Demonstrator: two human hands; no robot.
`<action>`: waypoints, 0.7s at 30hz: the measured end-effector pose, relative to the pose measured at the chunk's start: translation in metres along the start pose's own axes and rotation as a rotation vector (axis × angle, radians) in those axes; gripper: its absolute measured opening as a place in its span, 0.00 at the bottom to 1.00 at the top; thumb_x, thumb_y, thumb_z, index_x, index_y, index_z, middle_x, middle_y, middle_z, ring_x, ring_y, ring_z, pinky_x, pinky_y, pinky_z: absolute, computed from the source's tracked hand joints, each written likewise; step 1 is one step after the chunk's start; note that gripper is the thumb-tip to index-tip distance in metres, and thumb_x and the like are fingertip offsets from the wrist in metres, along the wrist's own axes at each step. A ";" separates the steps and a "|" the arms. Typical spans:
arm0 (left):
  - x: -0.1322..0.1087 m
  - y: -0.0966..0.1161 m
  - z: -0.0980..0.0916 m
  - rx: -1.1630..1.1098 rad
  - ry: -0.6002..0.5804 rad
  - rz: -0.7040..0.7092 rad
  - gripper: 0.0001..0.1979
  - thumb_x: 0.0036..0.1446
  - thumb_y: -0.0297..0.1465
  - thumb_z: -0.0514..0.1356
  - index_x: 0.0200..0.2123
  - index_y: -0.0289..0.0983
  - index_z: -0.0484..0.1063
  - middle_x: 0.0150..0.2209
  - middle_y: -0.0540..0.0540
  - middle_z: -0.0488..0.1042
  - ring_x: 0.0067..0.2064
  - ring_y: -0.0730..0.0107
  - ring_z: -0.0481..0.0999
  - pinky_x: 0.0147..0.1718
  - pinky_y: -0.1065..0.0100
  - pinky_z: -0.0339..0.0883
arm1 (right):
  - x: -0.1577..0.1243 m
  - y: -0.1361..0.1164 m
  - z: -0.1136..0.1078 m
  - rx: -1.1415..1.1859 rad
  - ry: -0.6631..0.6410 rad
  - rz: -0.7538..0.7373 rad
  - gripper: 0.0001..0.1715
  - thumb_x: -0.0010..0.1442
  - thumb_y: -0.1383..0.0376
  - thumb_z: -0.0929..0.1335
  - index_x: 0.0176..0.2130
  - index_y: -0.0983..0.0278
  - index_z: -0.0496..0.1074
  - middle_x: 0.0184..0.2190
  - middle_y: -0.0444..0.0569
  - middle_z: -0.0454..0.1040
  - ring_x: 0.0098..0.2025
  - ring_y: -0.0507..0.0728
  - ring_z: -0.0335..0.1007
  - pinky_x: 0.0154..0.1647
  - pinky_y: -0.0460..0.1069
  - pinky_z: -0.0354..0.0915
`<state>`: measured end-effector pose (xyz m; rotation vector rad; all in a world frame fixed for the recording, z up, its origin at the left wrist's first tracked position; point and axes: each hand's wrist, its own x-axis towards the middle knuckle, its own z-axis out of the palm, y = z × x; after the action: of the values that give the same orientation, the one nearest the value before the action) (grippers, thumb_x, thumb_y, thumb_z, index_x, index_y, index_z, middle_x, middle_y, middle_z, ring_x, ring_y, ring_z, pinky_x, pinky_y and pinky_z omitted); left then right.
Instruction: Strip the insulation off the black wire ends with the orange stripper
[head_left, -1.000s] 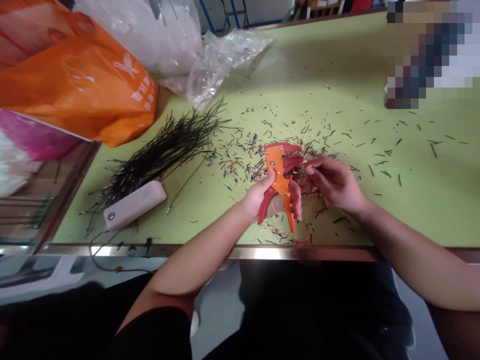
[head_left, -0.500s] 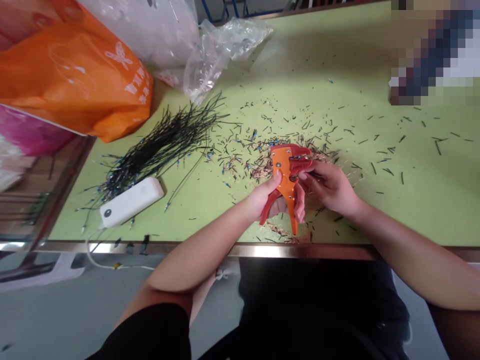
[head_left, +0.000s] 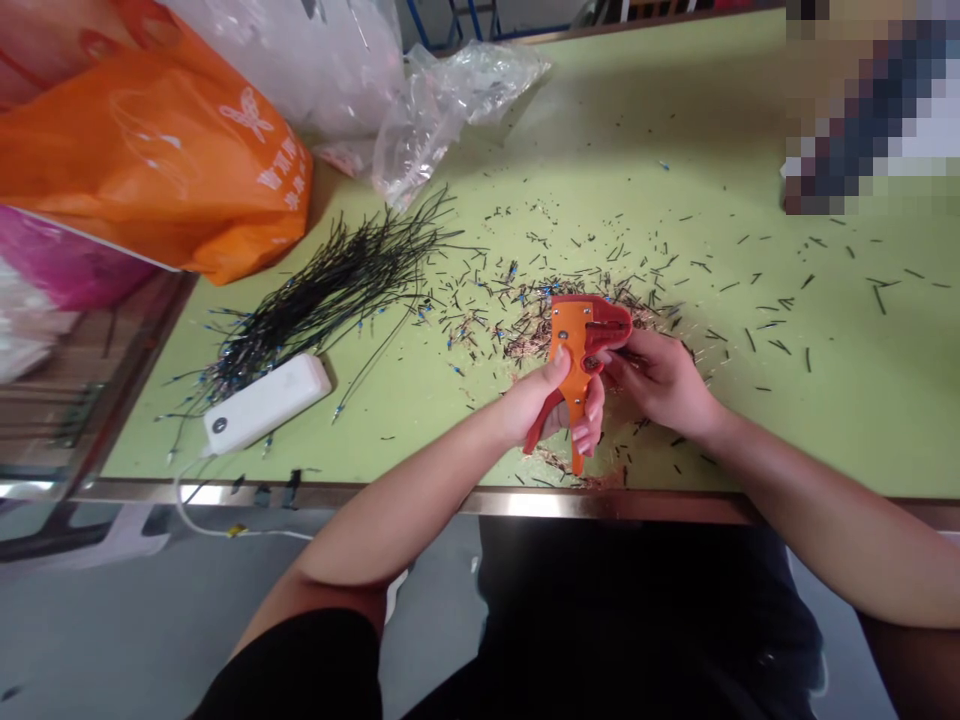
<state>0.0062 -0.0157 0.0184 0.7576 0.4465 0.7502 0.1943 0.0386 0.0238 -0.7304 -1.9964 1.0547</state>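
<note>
"Orange-and-red pliers (head_left: pixel 571 322): where do we find them, and how should they handle?"

"We see them over the heap of clippings (head_left: pixel 525 342), near the front edge of the green table (head_left: pixel 870 400). We judge them stiff, sturdy and moderately heavy for their size, perhaps a little slippery on the smooth body; the handles, below the pivot, seem the proper place to take hold."

"How do we grip them?"

"Our left hand (head_left: pixel 541 400) wraps the handles, thumb laid against the body, fingers curled round the orange handle. Our right hand (head_left: pixel 666 380) stands just beside the jaws, thumb and fingers drawn together; whether they pinch anything, we cannot tell."

"What differs from half a second ago?"

"We note the handles squeezed nearer each other, the left fingers curled tighter and the gap at the red jaws narrowed. The black wire bundle (head_left: pixel 337 275) lies unchanged."
</note>
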 end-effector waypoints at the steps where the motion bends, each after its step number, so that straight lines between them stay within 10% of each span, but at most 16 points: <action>1: 0.000 0.000 0.001 0.005 0.001 0.005 0.37 0.56 0.68 0.59 0.27 0.37 0.70 0.18 0.51 0.67 0.20 0.69 0.71 0.25 0.64 0.72 | 0.000 0.000 0.000 -0.011 0.000 0.001 0.12 0.72 0.60 0.68 0.40 0.63 0.79 0.32 0.48 0.82 0.31 0.53 0.74 0.34 0.47 0.70; 21: 0.004 -0.002 0.002 0.033 0.108 0.021 0.38 0.51 0.70 0.60 0.21 0.39 0.62 0.13 0.56 0.58 0.13 0.75 0.60 0.16 0.68 0.65 | 0.001 0.002 0.000 -0.073 0.018 0.003 0.10 0.71 0.63 0.67 0.41 0.62 0.79 0.33 0.48 0.82 0.32 0.55 0.76 0.35 0.49 0.71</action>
<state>0.0107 -0.0141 0.0178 0.7560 0.5499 0.8079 0.1939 0.0403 0.0229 -0.7790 -2.0285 0.9778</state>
